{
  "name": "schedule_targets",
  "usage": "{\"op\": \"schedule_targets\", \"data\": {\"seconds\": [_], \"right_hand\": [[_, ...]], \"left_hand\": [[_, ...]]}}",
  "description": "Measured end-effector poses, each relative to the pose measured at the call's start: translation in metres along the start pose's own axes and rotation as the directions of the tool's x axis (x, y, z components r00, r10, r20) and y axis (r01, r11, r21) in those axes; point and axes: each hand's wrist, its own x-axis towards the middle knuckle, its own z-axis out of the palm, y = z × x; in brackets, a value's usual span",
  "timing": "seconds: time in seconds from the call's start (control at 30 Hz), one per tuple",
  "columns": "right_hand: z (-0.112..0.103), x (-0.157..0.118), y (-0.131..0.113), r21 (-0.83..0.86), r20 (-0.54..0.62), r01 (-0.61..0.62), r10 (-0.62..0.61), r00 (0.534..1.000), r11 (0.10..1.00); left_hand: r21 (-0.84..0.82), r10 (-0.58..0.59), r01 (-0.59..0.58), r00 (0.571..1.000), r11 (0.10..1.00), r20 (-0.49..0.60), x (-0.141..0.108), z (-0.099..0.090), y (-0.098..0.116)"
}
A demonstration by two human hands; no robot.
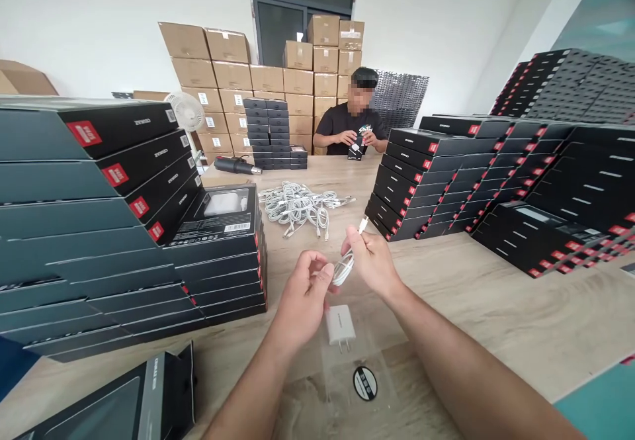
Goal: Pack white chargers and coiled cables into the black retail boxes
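Between my two hands is a coiled white charging cable [343,269]. My left hand [311,288] pinches the lower side of the coil. My right hand [371,260] grips the upper side, and a plug end [364,224] sticks up past its fingers. Just below the hands a white power adapter [340,325] lies with its two metal prongs toward me. It appears to rest on a clear plastic bag [387,367] that bears a round black-and-white sticker [366,384]. Beyond my hands lies a heap of similar coiled cables [297,207].
Stacks of black boxes with red labels stand at the left [218,261] and right [421,182]. A black package [114,400] lies at the near left. A heat gun [235,165] rests farther back. Across the table [496,308], a co-worker [350,119] handles a black box.
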Motion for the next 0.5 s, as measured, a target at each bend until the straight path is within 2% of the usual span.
{"op": "schedule_targets", "data": {"seconds": [0.1, 0.17, 0.37, 0.5], "right_hand": [[-0.002, 0.004, 0.002, -0.026, 0.012, -0.041, 0.041, 0.999, 0.999], [-0.004, 0.006, 0.002, -0.047, 0.028, -0.073, 0.074, 0.997, 0.996], [-0.008, 0.009, 0.000, -0.087, 0.109, -0.128, 0.137, 0.985, 0.988], [-0.007, 0.009, 0.002, -0.072, 0.160, -0.160, 0.169, 0.973, 0.985]], "left_hand": [[0.186, 0.189, -0.203, 0.978, 0.961, 0.088, -0.003, 0.000, 0.002], [0.237, 0.246, -0.282, 0.954, 0.929, 0.172, -0.004, -0.001, 0.004], [0.206, 0.210, -0.284, 0.925, 0.936, 0.317, -0.002, -0.003, 0.010], [0.268, 0.270, -0.352, 0.916, 0.897, 0.297, -0.002, -0.005, 0.012]]}}
